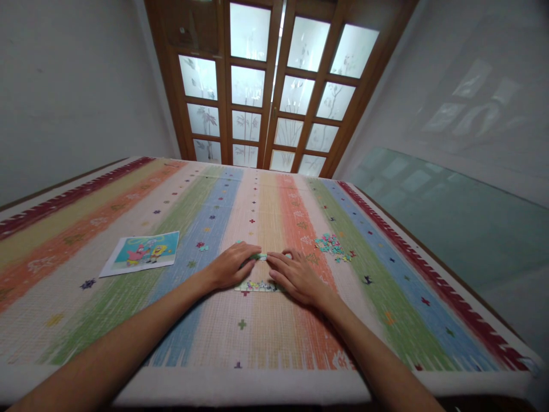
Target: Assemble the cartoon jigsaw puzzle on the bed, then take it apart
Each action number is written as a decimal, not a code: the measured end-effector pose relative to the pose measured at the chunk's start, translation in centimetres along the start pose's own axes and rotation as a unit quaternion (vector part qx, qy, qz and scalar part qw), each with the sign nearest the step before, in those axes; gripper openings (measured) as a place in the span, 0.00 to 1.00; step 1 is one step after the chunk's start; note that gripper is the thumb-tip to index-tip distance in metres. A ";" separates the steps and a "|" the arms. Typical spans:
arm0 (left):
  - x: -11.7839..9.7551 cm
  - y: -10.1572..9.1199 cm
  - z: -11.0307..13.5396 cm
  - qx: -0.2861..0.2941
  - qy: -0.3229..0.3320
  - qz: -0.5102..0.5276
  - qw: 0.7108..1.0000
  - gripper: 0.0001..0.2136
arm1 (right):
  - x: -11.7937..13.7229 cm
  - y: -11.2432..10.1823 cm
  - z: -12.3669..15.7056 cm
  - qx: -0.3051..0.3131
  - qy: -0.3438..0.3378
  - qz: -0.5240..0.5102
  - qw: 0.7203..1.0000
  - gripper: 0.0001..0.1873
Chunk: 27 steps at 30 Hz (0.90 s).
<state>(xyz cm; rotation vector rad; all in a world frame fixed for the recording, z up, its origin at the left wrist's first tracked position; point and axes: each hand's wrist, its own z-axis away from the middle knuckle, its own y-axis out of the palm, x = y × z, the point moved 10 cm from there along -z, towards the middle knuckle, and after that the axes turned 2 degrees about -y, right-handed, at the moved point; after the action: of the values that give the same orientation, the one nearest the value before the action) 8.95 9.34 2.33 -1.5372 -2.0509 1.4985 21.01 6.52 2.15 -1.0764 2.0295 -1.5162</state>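
Observation:
My left hand (234,265) and my right hand (301,277) face each other over the tablecloth, their fingertips almost meeting. Between them is a short strip of joined jigsaw pieces (262,257), pale green and white, with the fingers of both hands closed on its ends. Just nearer to me lies a partly assembled jigsaw section (259,285) with a colourful print; my right hand covers its right end. How the strip and this section relate is partly hidden by the fingers. A loose jigsaw piece (205,248) rests left of my left hand.
A heap of loose jigsaw pieces (332,246) lies right of my right hand. To the left is a printed cartoon picture (144,253) on white paper. The striped tablecloth (218,337) covers the table. Wooden glazed doors (268,86) stand behind, a glass panel (454,212) at right.

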 end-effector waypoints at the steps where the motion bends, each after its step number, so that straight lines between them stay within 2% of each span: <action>1: 0.3 -0.3 0.0 -0.007 -0.002 0.005 1.000 0.15 | -0.1 -0.1 0.0 -0.004 0.005 -0.001 1.000 0.20; 4: 1.7 -1.7 -0.1 -0.033 -0.025 0.004 0.999 0.17 | -0.4 -0.3 0.2 -0.012 0.009 -0.002 1.000 0.19; 9: 5.8 -5.2 0.3 -0.059 -0.108 -0.032 0.992 0.17 | -0.7 -0.4 0.5 -0.020 -0.005 -0.004 1.000 0.19; 11: 6.9 -6.2 0.5 -0.048 -0.118 -0.055 0.990 0.16 | -1.5 -0.9 0.9 -0.043 0.007 0.004 0.999 0.18; 14: 8.3 -6.6 0.8 0.003 -0.134 -0.064 0.989 0.13 | -3.0 -2.0 1.6 -0.089 0.043 0.018 0.995 0.17; 18: 8.4 -6.8 1.1 0.050 -0.129 -0.045 0.989 0.17 | -4.6 -3.0 2.2 -0.126 0.078 0.043 0.988 0.16; 23: 7.1 -5.3 1.7 0.169 -0.112 0.007 0.979 0.15 | -5.2 -3.1 2.3 -0.130 0.107 0.049 0.984 0.17; 27: 6.8 -5.1 1.9 0.188 -0.128 0.007 0.974 0.14 | -5.3 -3.3 2.3 -0.135 0.121 0.063 0.981 0.17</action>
<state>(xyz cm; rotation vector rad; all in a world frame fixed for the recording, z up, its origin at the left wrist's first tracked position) 1.45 13.79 2.66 -1.2675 -1.7354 2.0401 27.11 8.69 3.72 -0.8695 2.4791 -1.3928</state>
